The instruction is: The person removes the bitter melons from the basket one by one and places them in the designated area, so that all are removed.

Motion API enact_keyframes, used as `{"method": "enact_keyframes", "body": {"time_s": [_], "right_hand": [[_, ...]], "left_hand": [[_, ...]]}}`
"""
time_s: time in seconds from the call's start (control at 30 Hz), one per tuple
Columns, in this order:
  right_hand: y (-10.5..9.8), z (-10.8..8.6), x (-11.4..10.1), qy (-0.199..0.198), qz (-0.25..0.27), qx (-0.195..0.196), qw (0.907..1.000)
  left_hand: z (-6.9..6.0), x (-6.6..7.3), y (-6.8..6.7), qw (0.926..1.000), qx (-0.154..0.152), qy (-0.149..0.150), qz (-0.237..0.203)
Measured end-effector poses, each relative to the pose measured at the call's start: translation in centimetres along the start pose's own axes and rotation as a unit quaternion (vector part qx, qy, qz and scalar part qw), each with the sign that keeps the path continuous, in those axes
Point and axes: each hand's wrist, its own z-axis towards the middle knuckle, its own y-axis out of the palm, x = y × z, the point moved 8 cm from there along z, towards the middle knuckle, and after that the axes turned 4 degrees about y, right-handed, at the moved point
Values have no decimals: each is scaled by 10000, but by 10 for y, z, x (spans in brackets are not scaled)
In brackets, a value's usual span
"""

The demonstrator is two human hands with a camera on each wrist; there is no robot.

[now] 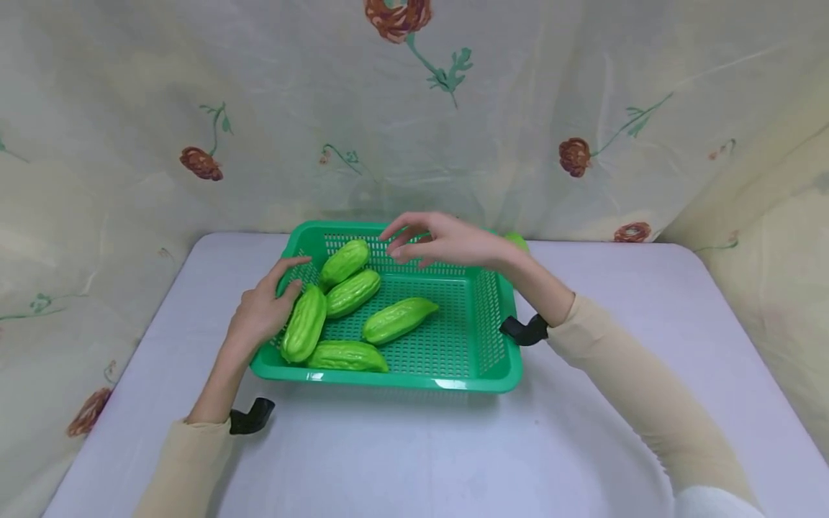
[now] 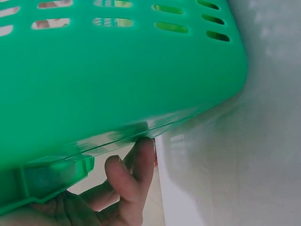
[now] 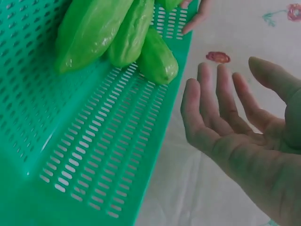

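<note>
A green plastic basket [image 1: 447, 383] stands on the table, with several light-green bitter gourds, such as this one [image 1: 399, 319], mostly in its left half. My left hand [image 1: 262, 309] is at the basket's left rim, thumb over the edge beside an upright-lying gourd [image 1: 304, 324]. In the left wrist view its fingers [image 2: 124, 181] touch the outside of the wall. Above the back rim hovers my right hand [image 1: 447, 239], fingers loosely bent and holding nothing. The right wrist view shows that hand [image 3: 240, 127] apart from the basket and the gourds.
Behind my right wrist, outside the basket, a light-green thing [image 1: 517, 241] is partly hidden. A pale cloth covers the table [image 1: 401, 453]. Flower-printed curtains [image 1: 505, 144] hang behind and at both sides.
</note>
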Motion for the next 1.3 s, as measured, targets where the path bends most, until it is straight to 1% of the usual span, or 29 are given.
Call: {"method": "enact_keyframes", "body": {"time_s": [0.13,0.3,0.4,0.57,0.73,0.87,1.0,1.2,1.3], "right_hand": [[10,8,-3,-54,-99,-220,9997],[18,18,-5,-33,-174,-396,9991],[25,24,-4,-45,-378,-759,9964],[38,34,2,-104,-837,-1467,9856],[50,41,13,3,-898,-1914,9774],[56,44,24,71,-1065,-2091,9720],[58,46,29,112,-1260,-2210,9670],[66,47,36,223,-1468,-2630,9533],[69,46,40,310,-1529,-2730,9493]], "left_hand": [[-3,-3,1,10000,-23,-78,-31],[-3,-4,1,10000,-5,-82,-49],[-2,-4,0,10000,18,-62,-58],[-1,-3,1,10000,14,-10,-83],[-1,-2,3,9999,-16,-35,-123],[-2,-1,3,9999,-18,-43,-156],[-2,-2,3,9999,-16,-46,-138],[-1,-3,-1,9999,28,-6,-97],[-2,-2,0,9999,17,2,-111]]}}
